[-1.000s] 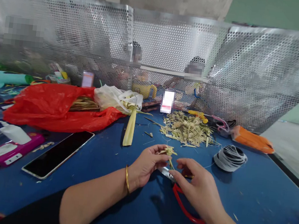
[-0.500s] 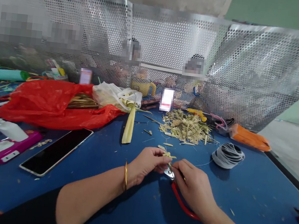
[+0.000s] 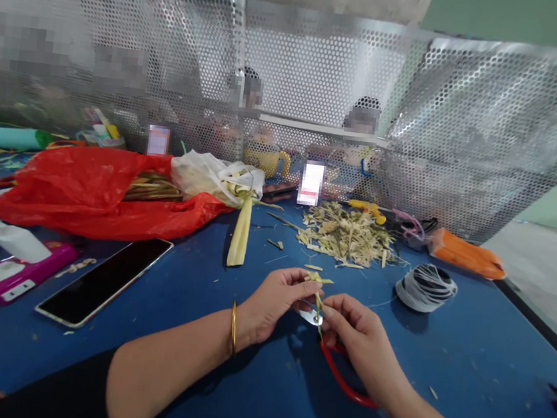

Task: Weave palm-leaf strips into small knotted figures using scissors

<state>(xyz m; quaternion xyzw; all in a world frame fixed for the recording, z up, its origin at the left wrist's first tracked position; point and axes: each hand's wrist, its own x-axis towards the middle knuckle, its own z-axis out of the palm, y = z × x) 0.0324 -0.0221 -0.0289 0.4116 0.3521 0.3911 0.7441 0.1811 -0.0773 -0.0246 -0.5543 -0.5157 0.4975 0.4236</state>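
My left hand (image 3: 278, 303), a gold bangle on its wrist, is closed in a pinch on a pale yellow-green plant strip (image 3: 318, 301). The folded top of the strip sticks out past the fingertips. My right hand (image 3: 361, 339) is closed just to the right, thumb and forefinger at the strip's lower part. Red-handled scissors (image 3: 342, 379) hang in that same hand, their silver blades pointing left beneath the left fingers. The blade tips are hidden, and I cannot tell whether the blades touch the strip.
Beyond my hands lies a heap of plant scraps (image 3: 351, 234). A spool of white thread (image 3: 425, 288) stands to the right. Leftward are a long husk piece (image 3: 239, 235), a red plastic bag (image 3: 84, 190), a phone (image 3: 107, 280) and a purple power strip (image 3: 14, 273). A perforated metal screen (image 3: 320, 59) rises behind.
My right fingers have opened out from a tighter curl and now pinch the strip, more of which shows between the hands. The scissors have shifted slightly, with less of the blades visible.
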